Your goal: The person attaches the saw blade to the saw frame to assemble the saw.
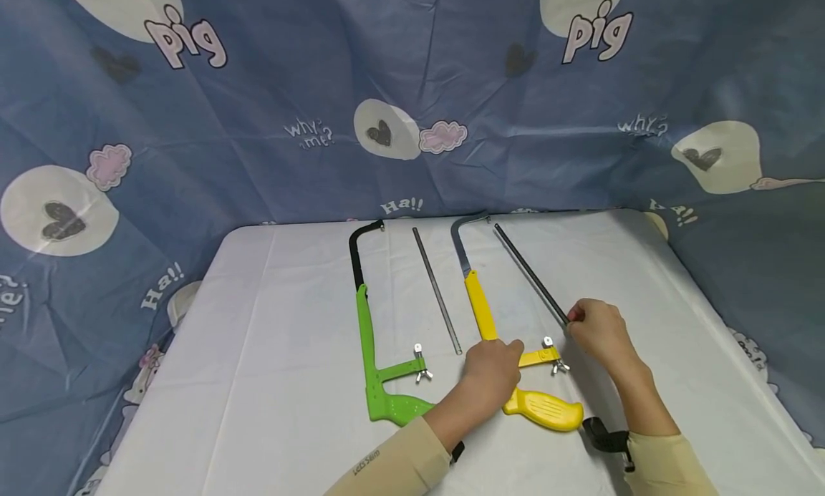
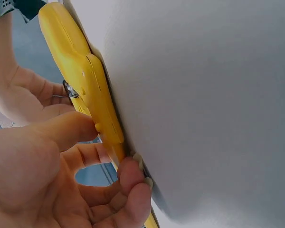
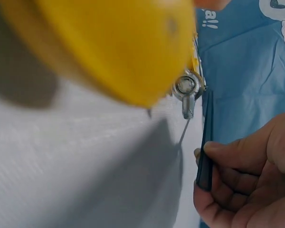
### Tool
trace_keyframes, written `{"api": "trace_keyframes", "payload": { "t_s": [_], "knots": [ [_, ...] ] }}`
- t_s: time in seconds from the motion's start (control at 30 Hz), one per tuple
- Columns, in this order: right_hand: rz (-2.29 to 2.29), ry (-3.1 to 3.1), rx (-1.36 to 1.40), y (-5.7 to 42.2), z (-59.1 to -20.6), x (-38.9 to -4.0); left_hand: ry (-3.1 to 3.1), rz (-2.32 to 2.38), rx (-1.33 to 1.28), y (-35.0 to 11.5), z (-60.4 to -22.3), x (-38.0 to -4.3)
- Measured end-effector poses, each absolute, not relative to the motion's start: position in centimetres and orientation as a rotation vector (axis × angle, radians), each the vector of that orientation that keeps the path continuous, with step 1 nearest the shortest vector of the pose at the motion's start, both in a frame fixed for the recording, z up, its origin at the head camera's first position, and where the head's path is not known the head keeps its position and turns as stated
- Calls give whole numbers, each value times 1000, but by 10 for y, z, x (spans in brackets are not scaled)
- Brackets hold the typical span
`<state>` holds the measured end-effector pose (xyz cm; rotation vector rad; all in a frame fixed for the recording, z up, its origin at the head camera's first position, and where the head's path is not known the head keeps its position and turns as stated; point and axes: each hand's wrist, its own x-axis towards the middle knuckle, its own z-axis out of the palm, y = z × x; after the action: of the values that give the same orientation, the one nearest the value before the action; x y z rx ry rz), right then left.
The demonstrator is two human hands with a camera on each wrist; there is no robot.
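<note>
My left hand (image 1: 491,374) grips the frame of a yellow hacksaw (image 1: 548,410) that has no blade fitted. In the left wrist view, thumb and fingers close around the yellow frame (image 2: 102,102) just ahead of its handle. To the right, my right hand (image 1: 599,333) pinches the near end of a long dark hacksaw blade (image 1: 531,274). In the right wrist view, the thumb and curled fingers hold this blade (image 3: 206,161); its far end points away toward the back. The yellow saw's wing nut (image 1: 559,367) sits between the hands.
A green hacksaw frame (image 1: 366,331), also bladeless, lies left of the yellow one. Between them lies a grey hacksaw blade (image 1: 438,292). All rest on a white-covered table (image 1: 258,381). A blue printed cloth (image 1: 258,124) hangs behind the back edge.
</note>
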<state>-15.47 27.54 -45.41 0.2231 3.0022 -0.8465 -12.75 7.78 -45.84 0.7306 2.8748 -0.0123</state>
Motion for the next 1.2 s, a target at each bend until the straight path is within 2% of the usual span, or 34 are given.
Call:
{"api": "trace_keyframes", "payload": {
  "t_s": [0.6, 1.2],
  "knots": [
    [-893, 2957, 136, 274, -444, -178, 2881, 16, 741, 77, -457, -125],
    [-1017, 2817, 221, 272, -444, -188, 2923, -14, 736, 77, -460, -122]
  ]
}}
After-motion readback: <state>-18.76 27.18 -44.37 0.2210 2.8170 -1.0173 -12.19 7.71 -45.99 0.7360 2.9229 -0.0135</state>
